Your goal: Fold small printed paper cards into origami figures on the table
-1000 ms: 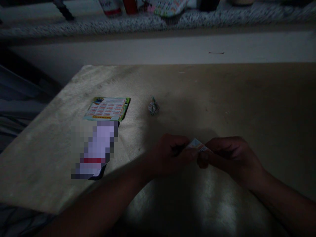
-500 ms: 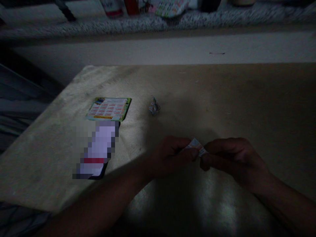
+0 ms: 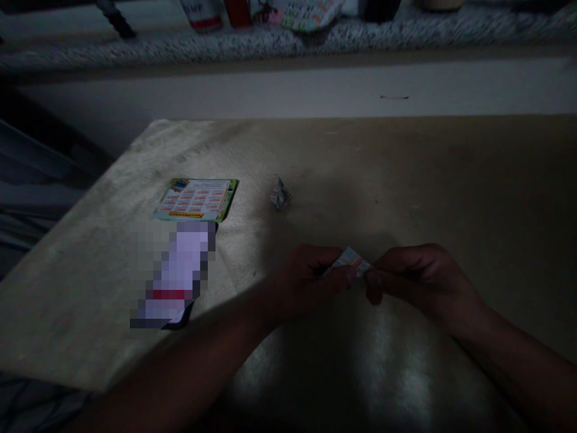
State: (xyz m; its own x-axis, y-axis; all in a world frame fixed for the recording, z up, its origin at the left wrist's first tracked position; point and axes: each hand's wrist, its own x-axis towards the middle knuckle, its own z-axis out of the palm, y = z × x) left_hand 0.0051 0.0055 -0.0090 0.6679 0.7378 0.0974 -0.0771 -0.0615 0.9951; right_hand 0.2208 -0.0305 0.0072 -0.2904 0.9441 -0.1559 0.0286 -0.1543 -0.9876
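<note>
Head view shows a small, pale diamond-shaped piece of printed paper (image 3: 349, 258) between the two hands, above the matte beige worktop (image 3: 451, 180). The left hand (image 3: 304, 279) has its grip clamped on the paper's left part, thumb across the near edge, and the upper corner pokes out beyond it. The right hand (image 3: 424, 279) has its grip pinched together at the paper's right corner. Beyond the left hand sits a small, crumpled-looking, multicoloured printed paper shape (image 3: 280, 196).
</note>
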